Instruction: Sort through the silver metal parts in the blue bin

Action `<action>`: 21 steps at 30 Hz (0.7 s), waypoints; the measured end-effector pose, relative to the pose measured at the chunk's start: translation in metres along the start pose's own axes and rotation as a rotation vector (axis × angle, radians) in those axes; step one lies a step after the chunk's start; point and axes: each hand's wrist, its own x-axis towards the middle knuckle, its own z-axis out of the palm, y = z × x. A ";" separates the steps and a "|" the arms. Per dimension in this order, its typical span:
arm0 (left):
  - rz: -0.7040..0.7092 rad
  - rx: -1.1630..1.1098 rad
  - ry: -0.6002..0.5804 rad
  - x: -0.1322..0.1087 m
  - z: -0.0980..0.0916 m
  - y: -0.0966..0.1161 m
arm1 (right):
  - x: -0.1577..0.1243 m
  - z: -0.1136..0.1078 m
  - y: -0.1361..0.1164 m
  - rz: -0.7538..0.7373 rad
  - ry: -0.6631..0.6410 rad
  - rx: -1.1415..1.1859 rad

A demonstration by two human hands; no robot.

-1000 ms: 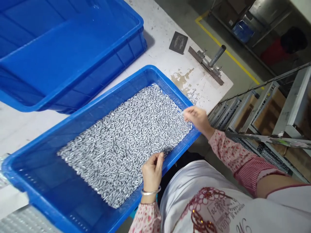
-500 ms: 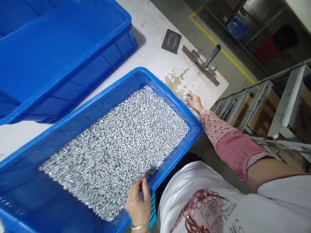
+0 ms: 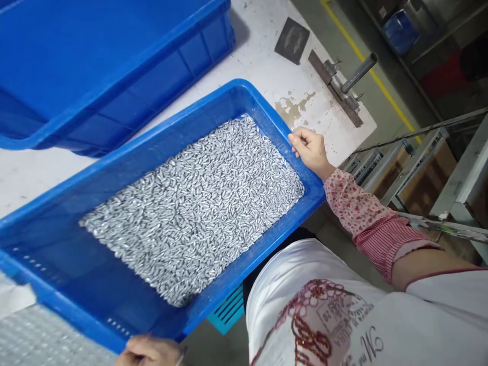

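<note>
A shallow blue plastic tray (image 3: pixel 229 269) lies slantwise before me. Many small silver, grain-shaped metal pieces (image 3: pixel 213 203) cover much of its floor, and its left end is bare. My right hand (image 3: pixel 310 152) is closed at the right-end rim, with curled fingers over the edge. Down at the lower edge of the view, my left hand (image 3: pixel 150 351) is at the left-end rim near the front corner, its fingers bent around the edge. That hand is partly cut off and slightly blurred.
Behind the tray stands a deeper blue crate (image 3: pixel 160 86) on the white table (image 3: pixel 259 46). A dark square plate (image 3: pixel 292 40) and a metal clamp-like fixture with a tube (image 3: pixel 339 89) lie farther right. Metal racks (image 3: pixel 419 178) stand beyond the table edge.
My right hand has come from the loose pieces on the table to the tray's right rim. My left hand has left the pieces at the front side for the left end. The view has shifted.
</note>
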 end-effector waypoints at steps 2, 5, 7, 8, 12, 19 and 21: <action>-0.005 0.074 0.191 0.004 0.002 -0.005 | -0.008 0.009 -0.003 -0.027 -0.069 -0.039; 0.029 0.105 0.260 0.003 0.005 -0.008 | -0.018 0.024 -0.003 -0.052 -0.151 -0.112; 0.027 0.081 0.261 0.001 0.005 -0.006 | -0.024 0.032 -0.002 -0.066 -0.185 -0.159; 0.021 0.069 0.267 0.000 0.005 -0.005 | -0.027 0.036 -0.002 -0.071 -0.201 -0.178; 0.008 0.023 0.302 -0.001 0.004 -0.002 | -0.040 0.051 -0.004 -0.058 -0.306 -0.211; 0.038 -0.011 0.333 0.000 0.012 -0.020 | -0.068 0.083 -0.006 -0.250 -0.781 -0.302; 0.049 -0.012 0.331 -0.001 0.013 -0.023 | -0.076 0.091 -0.009 -0.317 -0.904 -0.341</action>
